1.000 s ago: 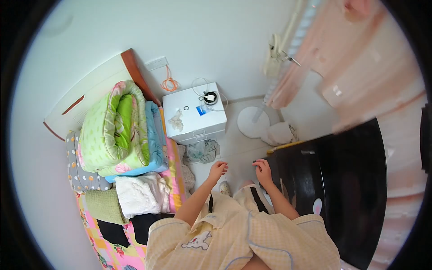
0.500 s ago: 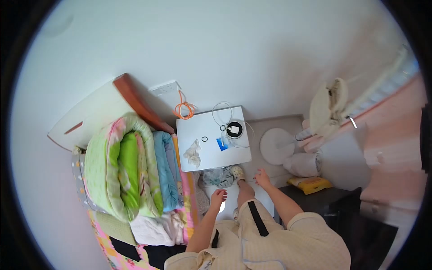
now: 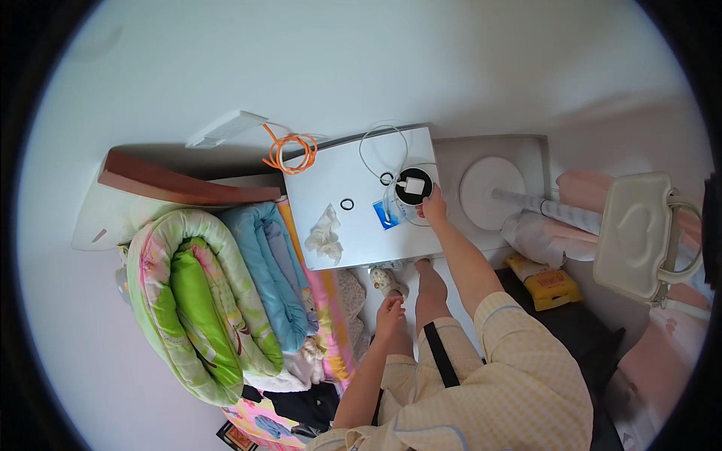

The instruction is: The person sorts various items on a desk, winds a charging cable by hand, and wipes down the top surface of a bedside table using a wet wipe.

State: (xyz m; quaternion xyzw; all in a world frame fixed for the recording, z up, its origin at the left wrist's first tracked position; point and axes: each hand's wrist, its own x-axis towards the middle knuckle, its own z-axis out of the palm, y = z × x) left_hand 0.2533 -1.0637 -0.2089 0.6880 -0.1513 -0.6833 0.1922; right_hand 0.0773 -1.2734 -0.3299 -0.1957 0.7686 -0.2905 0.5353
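My right hand [image 3: 431, 207] is at the near right side of a round white container with a black top [image 3: 406, 197], its fingers bent against the rim. On that top rests a white charger plug [image 3: 414, 186], with a thin white cable [image 3: 362, 154] looping over the white table [image 3: 368, 244]. A blue-and-white packet [image 3: 386, 216] lies just left of the container. My left hand [image 3: 390, 316] hangs low in front of the table, over my leg, fingers curled in and nothing visible in them. Farther left on the tabletop are a black ring [image 3: 347, 204] and crumpled tissue [image 3: 324, 234].
Folded quilts [image 3: 199, 301] are piled on the bed at left. A coiled orange cable [image 3: 295, 153] hangs by the wall socket [image 3: 226, 128]. To the right stand a round white base with a pole [image 3: 481, 184], a yellow packet [image 3: 547, 286] and a cream handbag [image 3: 630, 233].
My right hand has reached forward from beside the table onto the round container. My left hand has shifted slightly, its fingers curling in. The view has moved closer to the table.
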